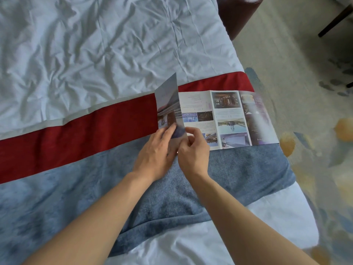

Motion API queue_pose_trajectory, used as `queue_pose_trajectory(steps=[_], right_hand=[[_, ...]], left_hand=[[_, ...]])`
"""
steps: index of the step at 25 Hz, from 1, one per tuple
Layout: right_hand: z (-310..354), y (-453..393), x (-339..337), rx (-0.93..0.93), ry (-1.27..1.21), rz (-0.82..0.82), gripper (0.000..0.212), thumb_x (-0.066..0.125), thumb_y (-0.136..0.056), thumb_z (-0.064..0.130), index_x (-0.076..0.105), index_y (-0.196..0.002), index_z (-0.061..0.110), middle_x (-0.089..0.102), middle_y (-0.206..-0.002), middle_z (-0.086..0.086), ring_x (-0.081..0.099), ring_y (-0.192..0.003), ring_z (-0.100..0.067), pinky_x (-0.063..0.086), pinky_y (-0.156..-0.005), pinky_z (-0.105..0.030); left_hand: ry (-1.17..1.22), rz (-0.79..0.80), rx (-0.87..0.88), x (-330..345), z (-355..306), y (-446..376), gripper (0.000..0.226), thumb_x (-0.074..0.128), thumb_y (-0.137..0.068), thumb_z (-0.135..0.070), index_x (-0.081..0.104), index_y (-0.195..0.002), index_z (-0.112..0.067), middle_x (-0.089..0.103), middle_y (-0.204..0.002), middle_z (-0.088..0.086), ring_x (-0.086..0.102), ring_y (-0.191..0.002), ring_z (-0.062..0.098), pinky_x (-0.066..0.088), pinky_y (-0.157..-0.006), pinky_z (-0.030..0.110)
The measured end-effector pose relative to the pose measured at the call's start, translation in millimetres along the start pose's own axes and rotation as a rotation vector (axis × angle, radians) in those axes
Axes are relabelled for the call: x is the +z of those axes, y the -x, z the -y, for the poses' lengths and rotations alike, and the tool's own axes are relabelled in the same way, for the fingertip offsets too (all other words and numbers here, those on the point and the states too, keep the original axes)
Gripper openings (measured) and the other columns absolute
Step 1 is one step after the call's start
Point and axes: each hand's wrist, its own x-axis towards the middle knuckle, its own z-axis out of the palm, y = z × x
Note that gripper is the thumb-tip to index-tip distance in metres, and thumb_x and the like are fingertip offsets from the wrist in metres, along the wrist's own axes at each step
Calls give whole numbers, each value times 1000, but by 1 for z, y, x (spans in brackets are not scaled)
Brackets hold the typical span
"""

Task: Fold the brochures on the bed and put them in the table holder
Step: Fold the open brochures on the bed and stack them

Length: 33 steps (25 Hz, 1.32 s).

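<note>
Both hands meet at the near-left corner of the brochure (pixel 215 119), and from my seat I read them as holding it: the right hand (pixel 193 152) has its thumb and forefinger curled into a pinch on the lower edge of the paper, just where the raised flap joins the flat part, while the left hand (pixel 154 155) lies against the flap from the left with fingers mostly straight, fingertips pressed on the flap's lower end. The two hands touch each other at the knuckles. Whether the left thumb is behind the paper I cannot tell, since the hand hides it.

I see the brochure spread open on the bed (pixel 95 54), a long sheet of several panels printed with photos and small text. Its leftmost panel (pixel 169 104) stands lifted, tilted up off the bedding, with a building photo on the face turned toward me. The remaining panels lie flat, stretching to the right toward the bed's edge, the far-right one a purple tint.

The sheet rests mostly on a red band (pixel 76 134) running across the bed, its near edge lying over a blue-grey blanket (pixel 57 197). Beyond the red band the white sheet is heavily creased. Both bare forearms come in from the bottom of the view over the blanket. To the right of the bed I see patterned carpet (pixel 315 150), a dark red seat (pixel 238 14) at the top, and a dark furniture leg (pixel 332 22) in the upper right corner
</note>
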Motion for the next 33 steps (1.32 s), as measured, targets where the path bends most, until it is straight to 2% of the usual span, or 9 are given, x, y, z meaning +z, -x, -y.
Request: queue_pose_trajectory(steps=[3, 6, 13, 18, 22, 25, 28, 31, 33], right_hand=[[-6, -2, -8, 89, -13, -69, 31, 44, -87, 9, 62, -99, 31, 64, -73, 5, 58, -64, -15, 54, -64, -42], [-22, -6, -22, 161, 48, -165, 28, 42, -91, 12, 60, -102, 31, 66, -80, 1, 63, -75, -22, 56, -71, -48], [-51, -27, -56, 249, 318, -278, 30, 37, -100, 21, 55, -119, 35, 65, -90, -1, 60, -82, -26, 50, -70, -40], [-70, -41, -62, 168, 540, -167, 36, 43, -98, 25, 54, -132, 24, 48, -141, -2, 48, -125, -25, 43, -93, -41], [-75, -48, -59, 164, 630, 13, 64, 54, -95, 34, 31, -153, 20, 27, -162, -7, 26, -147, -25, 27, -114, -45], [-76, -51, -54, 161, 620, 7, 72, 55, -96, 39, 22, -156, 18, 34, -158, -7, 31, -144, -27, 28, -115, -45], [-74, -52, -53, 182, 580, -10, 73, 57, -94, 39, 24, -155, 17, 37, -156, -7, 33, -142, -28, 29, -114, -46], [-71, -50, -52, 189, 559, 6, 74, 58, -92, 40, 26, -155, 17, 39, -154, -6, 35, -141, -27, 28, -114, -46], [-67, -46, -51, 140, 589, 4, 74, 58, -92, 43, 28, -154, 17, 41, -152, -7, 37, -139, -27, 29, -113, -47]], left_hand=[[117, -107, -151, 5, 3, -2, 59, 55, -95, -22, 35, -151, -21, 38, -151, 2, 36, -137, 20, 36, -110, 38], [111, -63, -212, 10, 7, -3, 63, 59, -94, -21, 34, -151, -18, 34, -152, 4, 37, -139, 23, 35, -111, 37], [107, 95, -257, 37, -5, -21, 68, 57, -97, -27, 24, -155, -16, 32, -158, 6, 31, -145, 23, 29, -114, 36], [-68, 153, -231, 50, -13, -43, 70, 58, -94, -27, 25, -154, -14, 41, -152, 12, 40, -137, 32, 33, -110, 47], [-99, 185, -198, 54, -17, -50, 67, 58, -93, -23, 28, -152, -18, 45, -145, 9, 43, -133, 31, 33, -106, 45], [73, 148, -273, 53, -24, -52, 72, 60, -91, -17, 25, -154, -20, 55, -129, 6, 52, -120, 29, 42, -101, 43], [423, 5, -566, 52, -35, -58, 74, 60, -91, -15, 22, -155, -17, 62, -94, -7, 61, -97, 20, 45, -79, 32], [578, 21, -645, 52, -41, -63, 28, 56, -89, -10, 64, -115, -15, 68, -90, 0, 59, -85, 21, 43, -70, 32], [563, 7, -629, 48, -43, -61, 19, 51, -87, -4, 66, -94, -12, 71, -89, 5, 57, -78, 24, 44, -67, 35]])
